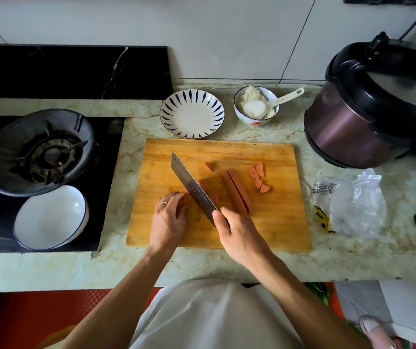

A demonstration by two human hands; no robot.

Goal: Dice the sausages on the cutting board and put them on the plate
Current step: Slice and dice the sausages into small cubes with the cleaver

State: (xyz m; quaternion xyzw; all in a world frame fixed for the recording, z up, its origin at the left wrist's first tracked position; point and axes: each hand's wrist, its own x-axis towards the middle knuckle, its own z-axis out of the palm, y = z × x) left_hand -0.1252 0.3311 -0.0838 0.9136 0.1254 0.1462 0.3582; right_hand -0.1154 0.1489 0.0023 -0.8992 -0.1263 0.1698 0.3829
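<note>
home kitchen | gas stove (pixel 48 153) | rice cooker (pixel 370 109) | marble counter (pixel 227 263)

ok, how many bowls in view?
2. An empty white blue-rimmed bowl sits on the black stovetop left of the wooden cutting board; a white bowl of rice with a spoon stands behind the board, right of the striped plate.

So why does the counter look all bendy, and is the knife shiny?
Head view: the wide-angle lens bows the counter edge and tilts the cooker at the side; the knife blade shows only a dull sheen, the white bowl a small bright glint; soft, even light, faint shadows.
</note>
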